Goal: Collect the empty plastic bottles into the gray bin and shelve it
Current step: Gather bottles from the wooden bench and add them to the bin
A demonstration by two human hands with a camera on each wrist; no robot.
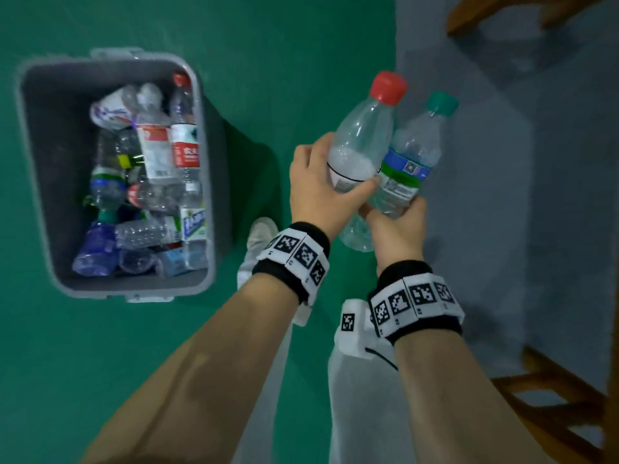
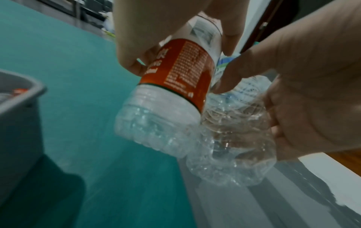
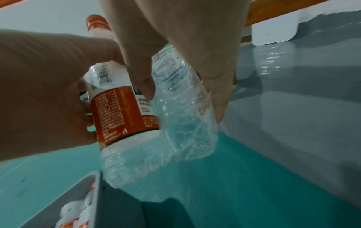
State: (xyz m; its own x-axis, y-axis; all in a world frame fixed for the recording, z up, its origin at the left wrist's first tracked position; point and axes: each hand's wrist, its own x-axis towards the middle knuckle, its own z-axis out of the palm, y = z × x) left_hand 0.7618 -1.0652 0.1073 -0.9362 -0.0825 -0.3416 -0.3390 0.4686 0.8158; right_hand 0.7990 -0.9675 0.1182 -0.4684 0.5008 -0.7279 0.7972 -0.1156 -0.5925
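Observation:
The gray bin (image 1: 57, 155) stands on the green floor at the left and holds several empty plastic bottles. To its right, in the air, my left hand (image 1: 321, 185) grips a clear red-capped bottle (image 1: 361, 139) round its labelled middle. My right hand (image 1: 395, 229) grips a green-capped bottle (image 1: 412, 152) with a blue and green label near its base. The two bottles touch side by side. The left wrist view shows the orange-labelled bottle (image 2: 175, 77) beside the clear one (image 2: 234, 146), with the bin (image 2: 19, 95) at the left edge. The right wrist view shows both bottles (image 3: 121, 115) (image 3: 185, 115) above the bin corner (image 3: 97, 200).
Wooden furniture legs (image 1: 552, 413) stand at the lower right and another wooden piece (image 1: 502, 11) at the top right, on a gray floor strip (image 1: 502, 195). My white trousers and a shoe (image 1: 261, 232) are below the hands. Green floor (image 1: 268, 61) surrounds the bin.

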